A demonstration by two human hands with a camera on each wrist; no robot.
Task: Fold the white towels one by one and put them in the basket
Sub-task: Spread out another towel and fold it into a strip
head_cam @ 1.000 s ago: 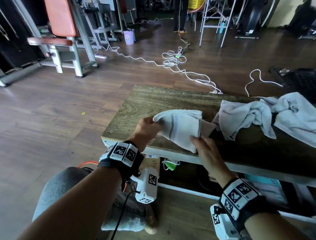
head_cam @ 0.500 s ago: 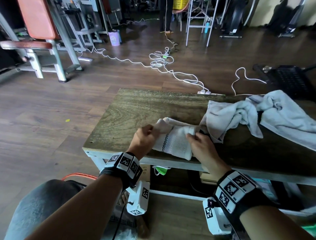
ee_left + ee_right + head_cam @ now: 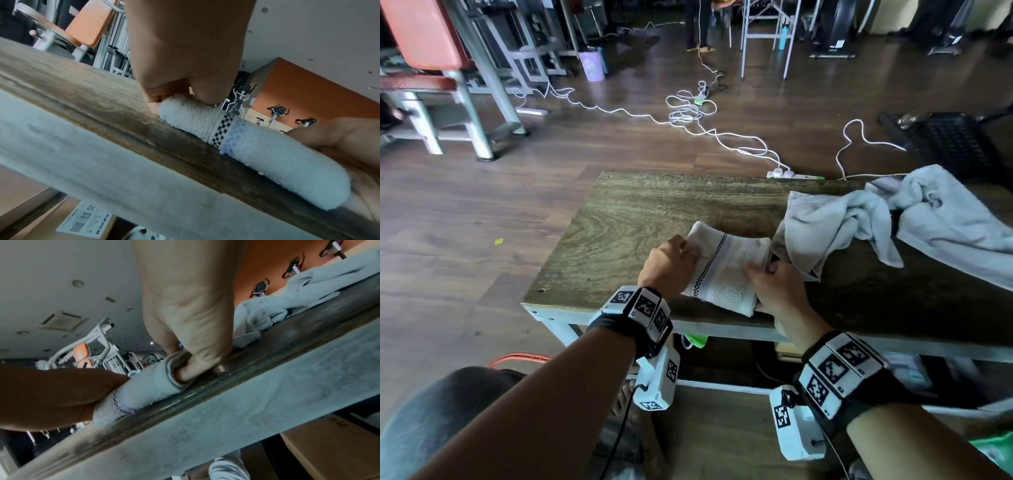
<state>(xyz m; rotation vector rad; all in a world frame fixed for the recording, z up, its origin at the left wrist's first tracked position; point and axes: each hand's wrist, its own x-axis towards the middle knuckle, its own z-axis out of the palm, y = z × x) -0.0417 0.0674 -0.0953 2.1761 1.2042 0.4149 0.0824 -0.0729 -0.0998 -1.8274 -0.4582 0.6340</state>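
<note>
A folded white towel (image 3: 726, 270) with a black checked stripe lies flat on the wooden table (image 3: 640, 219) near its front edge. My left hand (image 3: 669, 265) grips the towel's left end, fingers curled over it, as the left wrist view shows on the folded white towel (image 3: 242, 144). My right hand (image 3: 774, 284) pinches the right end, fingertips tucked into the fold of the folded white towel (image 3: 148, 389). To the right lies a heap of unfolded white towels (image 3: 893, 222), close to my right hand. No basket is in sight.
The table's right half holds the towel heap, which spreads to the frame's right edge. Cardboard boxes (image 3: 329, 447) sit under the table. White cables (image 3: 688, 113) and a power strip lie on the floor beyond; gym benches (image 3: 431, 68) stand at the far left.
The folded towel came down from held above the table to lying flat near the front edge. Both hands lowered with it and still hold its two ends.
</note>
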